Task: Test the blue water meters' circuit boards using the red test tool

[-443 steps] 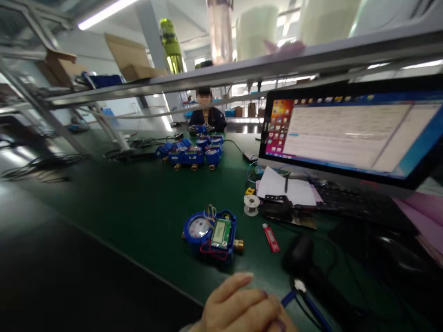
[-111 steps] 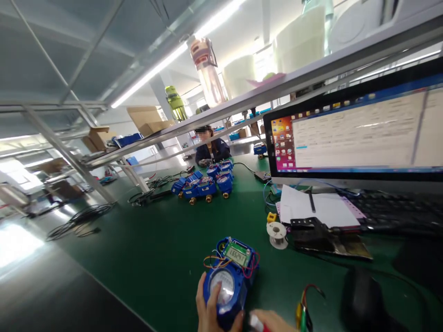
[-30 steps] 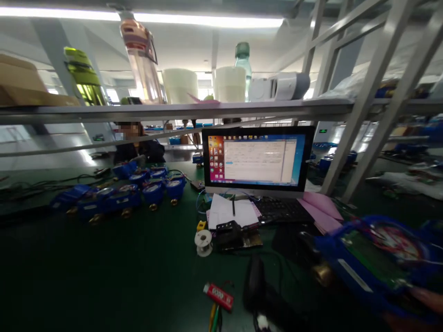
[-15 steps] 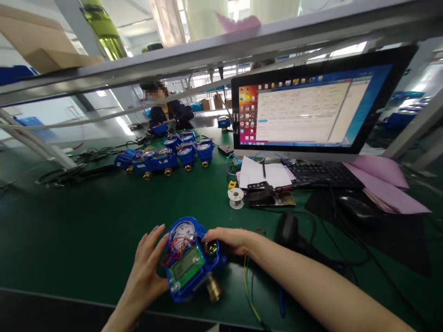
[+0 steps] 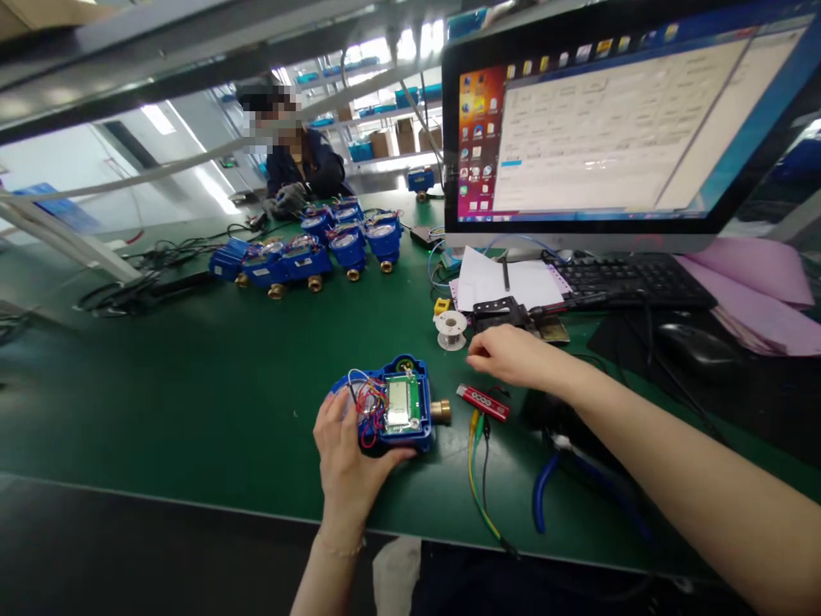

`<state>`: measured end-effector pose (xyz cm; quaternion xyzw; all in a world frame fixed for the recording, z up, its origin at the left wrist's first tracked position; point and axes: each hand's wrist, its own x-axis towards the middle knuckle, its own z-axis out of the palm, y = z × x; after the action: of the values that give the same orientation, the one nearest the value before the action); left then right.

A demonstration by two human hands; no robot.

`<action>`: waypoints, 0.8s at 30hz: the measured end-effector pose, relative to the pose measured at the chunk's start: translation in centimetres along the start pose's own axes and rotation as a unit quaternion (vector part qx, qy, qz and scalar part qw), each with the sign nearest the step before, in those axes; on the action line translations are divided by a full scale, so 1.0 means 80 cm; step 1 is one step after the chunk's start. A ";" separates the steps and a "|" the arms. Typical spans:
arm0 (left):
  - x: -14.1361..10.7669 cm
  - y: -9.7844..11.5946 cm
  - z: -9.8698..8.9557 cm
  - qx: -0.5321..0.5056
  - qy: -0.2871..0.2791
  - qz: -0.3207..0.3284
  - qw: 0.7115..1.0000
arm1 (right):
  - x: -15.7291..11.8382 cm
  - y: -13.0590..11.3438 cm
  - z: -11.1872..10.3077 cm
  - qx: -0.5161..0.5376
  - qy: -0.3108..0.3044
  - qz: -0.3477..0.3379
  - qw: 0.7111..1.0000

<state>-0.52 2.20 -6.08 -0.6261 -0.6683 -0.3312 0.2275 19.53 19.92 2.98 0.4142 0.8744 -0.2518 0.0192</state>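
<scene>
My left hand (image 5: 350, 458) grips the near left side of a blue water meter (image 5: 423, 441), fingers over its round dial and thumb along its front edge. The meter lies on the green table with its cover off, showing a circuit board with a display (image 5: 398, 402), loose coloured wires (image 5: 370, 411) and a brass fitting (image 5: 440, 411). My right hand (image 5: 510, 352) is off the meter, fingers curled together beside a solder spool (image 5: 451, 332) and a black holder (image 5: 497, 310). Whatever its fingers hold, if anything, is hidden. Below it lies a red USB module (image 5: 483, 402) with clip leads (image 5: 478, 470).
Several more blue meters (image 5: 308, 261) stand farther back, before a co-worker (image 5: 304, 162) in gloves. A monitor (image 5: 609, 145), keyboard (image 5: 632, 282), mouse (image 5: 696, 352) and papers (image 5: 487, 282) occupy the right. Blue-handled pliers (image 5: 545, 492) lie near the front edge.
The meter has been turned and set flat, its brass fitting now pointing right. My right hand has let go of it and moved right and away from me; the red module is now exposed.
</scene>
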 end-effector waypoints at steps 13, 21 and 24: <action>-0.005 0.020 -0.024 -0.074 0.013 -0.046 0.996 | -0.014 0.014 0.059 -0.157 0.033 0.067 0.985; -0.030 0.122 -0.022 -0.215 -0.029 0.099 0.971 | 0.000 0.043 0.041 -0.189 0.019 -0.004 0.982; -0.033 0.127 -0.017 -0.240 -0.020 0.084 0.967 | 0.000 0.032 0.059 -0.209 0.021 -0.050 0.977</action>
<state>9.63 -0.64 -5.46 -0.7231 -0.5183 -0.4489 0.0837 20.58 19.16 -2.22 0.3623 0.9274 -0.0558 0.0742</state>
